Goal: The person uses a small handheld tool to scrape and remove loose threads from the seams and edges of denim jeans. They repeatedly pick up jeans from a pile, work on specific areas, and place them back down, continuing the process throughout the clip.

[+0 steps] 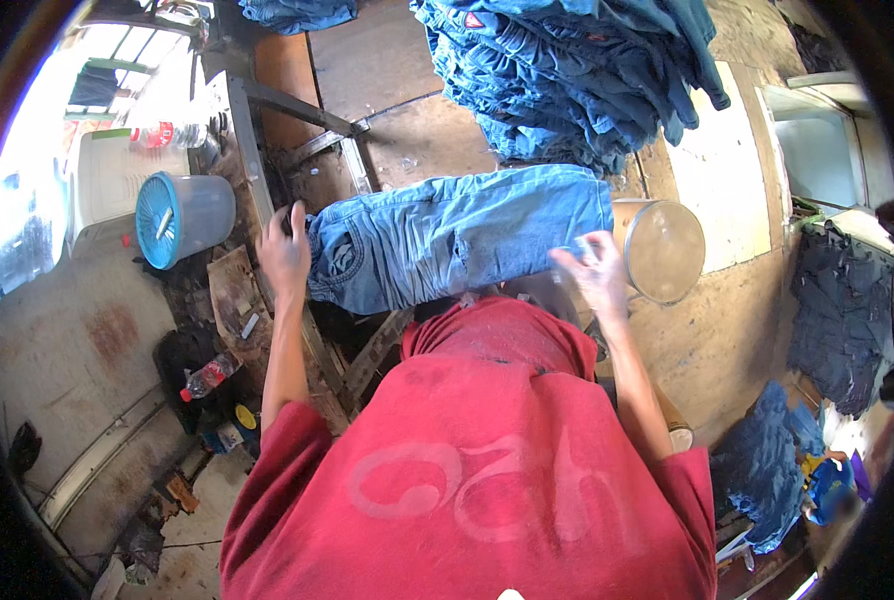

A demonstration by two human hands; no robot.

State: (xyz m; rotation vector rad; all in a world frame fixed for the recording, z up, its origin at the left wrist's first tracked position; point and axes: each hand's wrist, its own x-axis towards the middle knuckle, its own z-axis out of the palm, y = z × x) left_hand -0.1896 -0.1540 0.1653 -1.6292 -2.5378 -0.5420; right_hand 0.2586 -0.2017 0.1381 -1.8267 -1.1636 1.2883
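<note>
A pair of faded blue jeans [457, 240] lies crosswise in front of me, its waistband end at the left and its leg end at the right. Beside the waistband is my left hand [285, 250], its fingers spread and nothing in them. My right hand [599, 275] hovers by the lower corner of the leg end, slightly blurred, with thumb and fingers apart. Past the leg end shows the round, flat end of a cylinder [667, 252]; how far it runs beneath the denim is hidden.
A tall heap of blue denim [577, 80] stands at the far side. At the left are a clear bucket with a blue lid [197, 215], a metal frame [252, 160] and a plastic bottle [210, 376]. Dark garments [842, 310] and more denim [762, 470] lie at the right.
</note>
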